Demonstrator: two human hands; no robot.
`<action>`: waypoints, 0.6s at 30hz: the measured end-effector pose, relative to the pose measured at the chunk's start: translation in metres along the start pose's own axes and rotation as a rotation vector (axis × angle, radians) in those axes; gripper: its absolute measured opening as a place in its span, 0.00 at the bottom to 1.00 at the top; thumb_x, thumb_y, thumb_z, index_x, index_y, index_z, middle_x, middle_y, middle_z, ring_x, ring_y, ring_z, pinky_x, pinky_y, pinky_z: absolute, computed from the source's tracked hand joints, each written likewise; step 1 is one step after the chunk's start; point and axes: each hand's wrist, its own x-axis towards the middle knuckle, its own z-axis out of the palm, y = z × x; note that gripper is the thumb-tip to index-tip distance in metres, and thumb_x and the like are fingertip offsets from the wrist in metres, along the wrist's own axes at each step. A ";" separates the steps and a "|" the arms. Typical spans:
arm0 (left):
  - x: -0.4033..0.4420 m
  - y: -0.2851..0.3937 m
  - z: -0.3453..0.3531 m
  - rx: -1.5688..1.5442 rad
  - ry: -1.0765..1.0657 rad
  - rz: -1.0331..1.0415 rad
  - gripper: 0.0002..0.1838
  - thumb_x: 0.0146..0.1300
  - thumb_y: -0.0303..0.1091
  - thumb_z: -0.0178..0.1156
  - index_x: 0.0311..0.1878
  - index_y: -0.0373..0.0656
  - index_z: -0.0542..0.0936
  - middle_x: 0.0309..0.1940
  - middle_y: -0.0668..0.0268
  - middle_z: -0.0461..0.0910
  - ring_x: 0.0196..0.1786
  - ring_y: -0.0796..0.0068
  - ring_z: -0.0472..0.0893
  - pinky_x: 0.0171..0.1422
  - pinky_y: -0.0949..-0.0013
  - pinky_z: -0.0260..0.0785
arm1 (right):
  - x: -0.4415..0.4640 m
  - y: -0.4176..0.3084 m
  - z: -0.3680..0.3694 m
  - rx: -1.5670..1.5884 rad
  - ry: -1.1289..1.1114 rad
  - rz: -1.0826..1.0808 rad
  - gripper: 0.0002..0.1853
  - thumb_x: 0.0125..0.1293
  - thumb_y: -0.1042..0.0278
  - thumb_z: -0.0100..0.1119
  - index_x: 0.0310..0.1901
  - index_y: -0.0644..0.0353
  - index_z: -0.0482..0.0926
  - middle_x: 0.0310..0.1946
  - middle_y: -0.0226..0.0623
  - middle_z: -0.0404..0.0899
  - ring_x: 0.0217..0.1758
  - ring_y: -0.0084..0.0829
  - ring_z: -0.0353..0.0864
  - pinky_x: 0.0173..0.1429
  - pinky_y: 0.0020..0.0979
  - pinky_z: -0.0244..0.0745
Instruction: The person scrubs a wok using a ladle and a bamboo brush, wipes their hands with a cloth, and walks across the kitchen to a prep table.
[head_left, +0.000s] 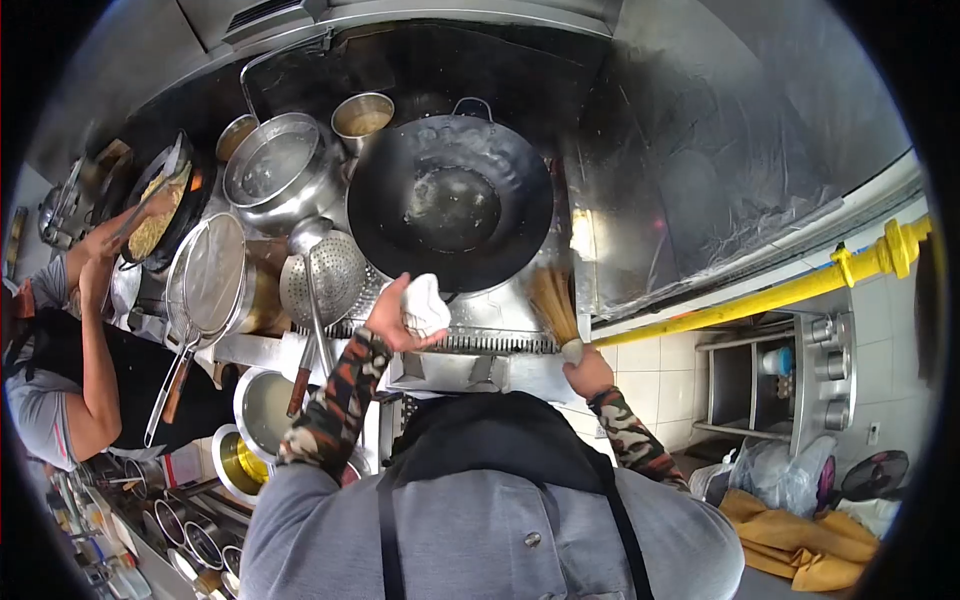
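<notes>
A large dark wok (520, 190) sits on the stove in front of me, with some water at its bottom. My left hand (392, 318) is closed around a folded white cloth (425, 306) at the wok's near left edge. On the right, my right hand (588, 374) grips a bamboo wok brush (553, 303) by its bound end, bristles pointing away from me beside the wok. A perforated skimmer (335, 278) and a ladle (309, 235) lie left of my left hand, handles towards me.
Left of the wok stand a big steel pot (245, 190), a small pot (362, 120) and a mesh strainer (208, 275). A co-worker (95, 370) tends food in another wok (190, 215) at far left. A yellow pipe (720, 308) runs along the right.
</notes>
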 end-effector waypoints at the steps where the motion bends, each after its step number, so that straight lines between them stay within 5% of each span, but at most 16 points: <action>1: 0.016 0.006 -0.006 0.042 -0.035 -0.037 0.20 0.64 0.58 0.51 0.42 0.54 0.79 0.40 0.61 0.80 0.45 0.54 0.78 0.49 0.46 0.73 | -0.003 -0.004 -0.011 0.229 -0.046 -0.030 0.26 0.56 0.56 0.62 0.49 0.69 0.74 0.40 0.55 0.80 0.37 0.48 0.83 0.43 0.43 0.79; 2: 0.021 0.004 -0.009 0.031 -0.036 -0.025 0.20 0.64 0.58 0.51 0.42 0.54 0.79 0.40 0.61 0.80 0.45 0.54 0.78 0.49 0.46 0.73 | -0.017 -0.003 -0.013 0.224 -0.048 -0.046 0.26 0.56 0.56 0.62 0.49 0.69 0.74 0.40 0.55 0.80 0.37 0.48 0.83 0.43 0.43 0.79; 4: 0.033 0.007 -0.005 0.066 -0.091 -0.041 0.16 0.64 0.53 0.52 0.38 0.52 0.79 0.36 0.61 0.80 0.42 0.55 0.78 0.46 0.47 0.75 | -0.046 0.002 -0.021 0.794 0.048 0.016 0.23 0.54 0.66 0.65 0.50 0.69 0.77 0.38 0.44 0.82 0.42 0.34 0.81 0.49 0.34 0.76; 5: 0.066 0.018 -0.015 0.126 -0.113 -0.220 0.15 0.65 0.50 0.50 0.37 0.52 0.79 0.35 0.62 0.79 0.41 0.55 0.79 0.46 0.47 0.75 | -0.045 -0.016 -0.039 0.892 0.101 -0.052 0.22 0.54 0.70 0.64 0.51 0.69 0.76 0.40 0.41 0.82 0.45 0.32 0.81 0.52 0.32 0.75; 6: 0.071 0.020 0.001 0.172 0.071 -0.244 0.14 0.65 0.47 0.48 0.35 0.51 0.78 0.33 0.62 0.79 0.39 0.56 0.79 0.44 0.47 0.75 | -0.051 -0.035 -0.055 0.990 0.143 -0.110 0.22 0.55 0.73 0.63 0.52 0.68 0.76 0.42 0.39 0.82 0.47 0.31 0.80 0.54 0.31 0.74; 7: 0.080 0.008 -0.006 0.155 0.018 -0.183 0.13 0.65 0.46 0.48 0.35 0.50 0.78 0.32 0.62 0.79 0.37 0.57 0.79 0.41 0.48 0.75 | -0.041 -0.054 -0.078 1.078 0.116 -0.168 0.22 0.56 0.77 0.60 0.55 0.66 0.75 0.45 0.36 0.81 0.49 0.27 0.78 0.57 0.28 0.71; 10: 0.098 -0.022 -0.017 0.097 -0.132 0.244 0.13 0.65 0.41 0.47 0.34 0.46 0.77 0.30 0.63 0.79 0.32 0.59 0.80 0.34 0.49 0.75 | 0.013 -0.092 -0.145 0.982 0.097 -0.420 0.23 0.57 0.82 0.59 0.56 0.68 0.73 0.47 0.34 0.79 0.49 0.24 0.76 0.54 0.27 0.72; 12: 0.057 -0.027 -0.006 0.153 -0.031 0.460 0.11 0.64 0.37 0.48 0.35 0.42 0.77 0.30 0.60 0.80 0.30 0.59 0.82 0.30 0.50 0.76 | 0.030 -0.128 -0.188 0.787 0.186 -0.636 0.24 0.57 0.82 0.61 0.57 0.68 0.74 0.49 0.36 0.79 0.51 0.25 0.76 0.58 0.27 0.69; 14: 0.185 -0.026 -0.081 0.794 0.020 0.941 0.09 0.63 0.33 0.50 0.37 0.41 0.77 0.30 0.59 0.80 0.31 0.59 0.83 0.28 0.49 0.76 | 0.040 -0.167 -0.229 0.326 0.131 -0.683 0.23 0.57 0.78 0.61 0.57 0.68 0.74 0.50 0.39 0.79 0.52 0.26 0.77 0.59 0.26 0.69; 15: 0.206 -0.026 -0.092 0.813 -0.060 1.089 0.08 0.63 0.33 0.50 0.37 0.41 0.77 0.30 0.59 0.80 0.30 0.59 0.83 0.27 0.48 0.76 | 0.055 -0.182 -0.230 0.300 0.117 -0.703 0.23 0.57 0.78 0.61 0.57 0.68 0.74 0.50 0.39 0.79 0.52 0.26 0.77 0.59 0.26 0.69; 18: 0.115 -0.025 -0.044 0.631 0.057 0.906 0.09 0.61 0.33 0.52 0.35 0.38 0.77 0.29 0.58 0.80 0.29 0.58 0.83 0.27 0.51 0.75 | 0.097 -0.236 -0.210 0.044 -0.311 -0.517 0.23 0.57 0.70 0.59 0.56 0.66 0.77 0.47 0.44 0.82 0.47 0.30 0.80 0.54 0.29 0.73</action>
